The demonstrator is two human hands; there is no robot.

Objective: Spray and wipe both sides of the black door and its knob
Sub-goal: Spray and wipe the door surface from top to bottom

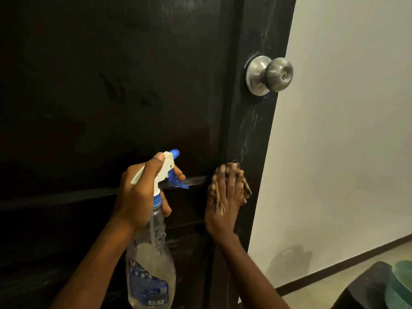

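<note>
**One door, one knob, one bottle, one cloth**

One black door [111, 85] filled most of the view, its painted face faintly grained, with pale scuff streaks below the knob [278, 74]. That single round knob of brushed metal had a keyhole in its face and sat on a flat round plate. Well below the knob and to its left, the left hand [142, 197] curled around the neck of one clear plastic spray bottle [151, 275] with a white and blue trigger head. Directly below the knob, the right hand [225, 201] lay flat, fingers straight, pressing one brownish patterned cloth [246, 188] against the door. Right of the knob stood a plain white wall [345, 130]; far below it, green plates [401, 284] were stacked on a dark surface
</note>
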